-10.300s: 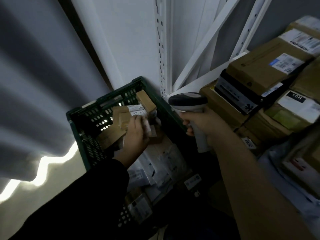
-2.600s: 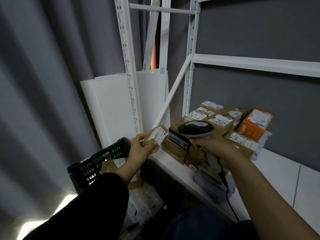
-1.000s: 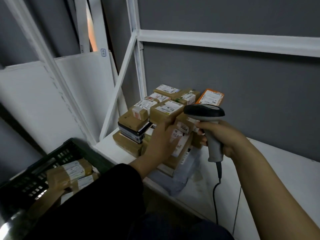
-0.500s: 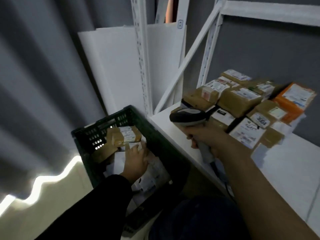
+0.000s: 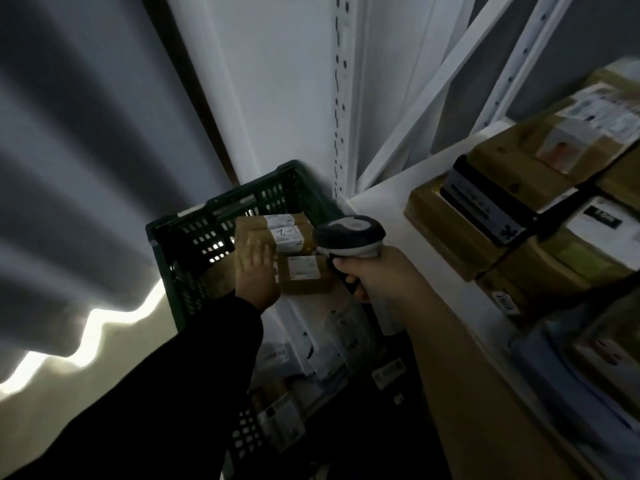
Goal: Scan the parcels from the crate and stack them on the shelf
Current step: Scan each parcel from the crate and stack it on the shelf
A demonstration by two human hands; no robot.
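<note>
Both hands are near the middle of the frame, over a dark green crate (image 5: 194, 233) that stands at centre left. Reaching out of a black sleeve (image 5: 194, 375), the left hand (image 5: 258, 275) has its fingers straight and close together, palm down over the brown parcels at the crate's far end. It is blurred, so I cannot tell whether it touches them. Just right of its fingers lies a small brown parcel (image 5: 304, 277) with a white label. Above that in the frame sits a larger brown parcel (image 5: 287, 233) whose label carries a handwritten mark. White mailer bags (image 5: 332, 330) fill the nearer part of the crate, toward the lower centre. The right hand (image 5: 375, 273) has its fingers curled round the grip of a barcode scanner (image 5: 348, 235). The scanner's dark-topped head points left toward the small brown parcel. A white shelf (image 5: 377, 202) runs from the centre down to the lower right, beside the crate. It carries a stack of shelved parcels (image 5: 502, 220), brown cartons with labels and one black-edged box between them, filling the right side. Pale bags (image 5: 561, 368) lie below that stack at the lower right. A perforated upright (image 5: 341, 98) rises at top centre, with a slanted brace (image 5: 433, 91) to its right. A white panel (image 5: 277, 81) leans behind the crate. A grey curtain (image 5: 86, 133) covers the left side, with light showing under its hem.
</note>
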